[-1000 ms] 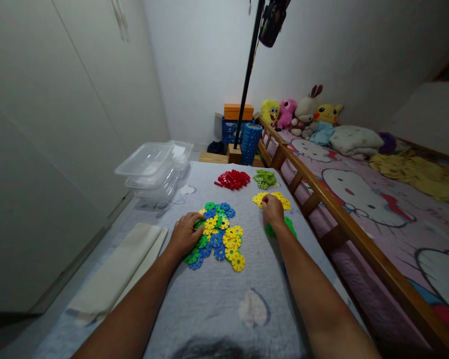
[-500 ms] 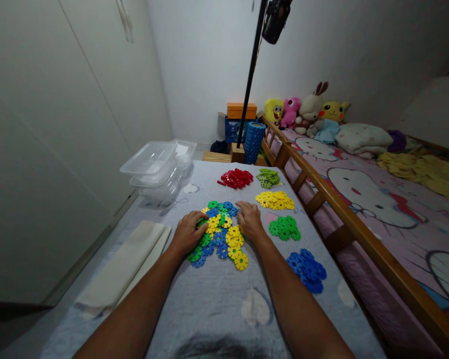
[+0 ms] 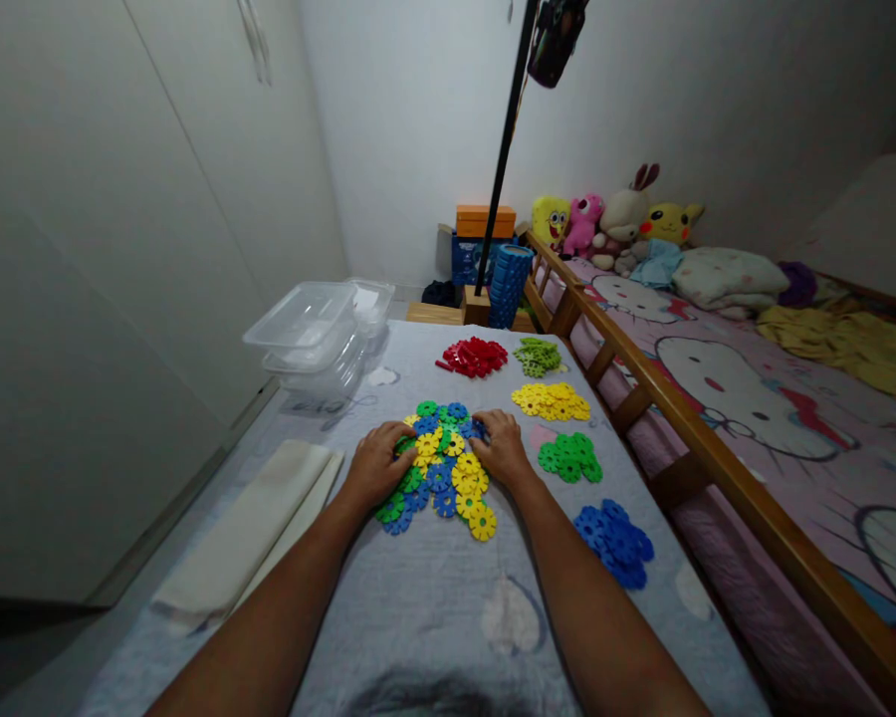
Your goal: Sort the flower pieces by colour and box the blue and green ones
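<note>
A mixed pile of notched plastic snowflake discs [image 3: 439, 476] in yellow, green and blue lies at the middle of the cloth-covered table. My left hand [image 3: 379, 460] rests against the pile's left side, thumb apart from the fingers, partly covering some green discs. At the upper right edge is my right hand [image 3: 500, 445], its fingers apart and bent down by a blue disc; the fingertips are partly hidden. To its right lie sorted heaps: yellow discs [image 3: 551, 401], green discs [image 3: 570, 458] and blue discs [image 3: 614, 543].
Farther back are a red heap of small pieces [image 3: 472, 357] and a light-green heap [image 3: 537, 356]. Stacked clear plastic tubs [image 3: 306, 329] stand at the back left, a folded cream cloth [image 3: 250, 533] nearer. A wooden bed rail [image 3: 642, 378] runs along the right side.
My right hand has shifted slightly toward me, and its fingers have bent down toward the pile's edge. My left hand stays at the left side. The camera view has moved slightly.
</note>
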{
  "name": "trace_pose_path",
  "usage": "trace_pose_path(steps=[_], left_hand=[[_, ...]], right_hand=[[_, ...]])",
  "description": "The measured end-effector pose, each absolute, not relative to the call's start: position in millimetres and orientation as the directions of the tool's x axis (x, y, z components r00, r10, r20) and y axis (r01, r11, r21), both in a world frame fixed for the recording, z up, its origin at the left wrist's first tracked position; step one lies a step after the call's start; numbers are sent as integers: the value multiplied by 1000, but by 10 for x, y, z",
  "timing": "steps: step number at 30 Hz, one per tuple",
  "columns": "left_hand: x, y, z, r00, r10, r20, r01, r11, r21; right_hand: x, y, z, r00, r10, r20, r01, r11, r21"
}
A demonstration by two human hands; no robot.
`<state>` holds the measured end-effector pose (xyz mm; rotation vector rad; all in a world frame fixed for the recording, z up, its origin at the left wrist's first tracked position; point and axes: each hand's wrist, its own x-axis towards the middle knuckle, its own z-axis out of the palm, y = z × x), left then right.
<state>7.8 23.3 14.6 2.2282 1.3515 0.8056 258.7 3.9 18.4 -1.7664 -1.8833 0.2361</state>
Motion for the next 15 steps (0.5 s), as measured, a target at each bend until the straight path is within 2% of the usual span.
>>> trace_pose_path(steps=[6, 10, 15], left_hand=[[83, 233, 170, 361, 900, 243, 664, -432, 610], [78, 240, 179, 367, 899, 238, 667, -433, 606], [68, 259, 144, 372, 893, 254, 668, -447, 595]], right_hand=[[2768, 10, 395, 28, 956, 292, 879, 116, -463], [3044, -177, 672, -27, 972, 234, 886, 132, -445], [3535, -634, 858, 37, 986, 165, 917, 32, -397]])
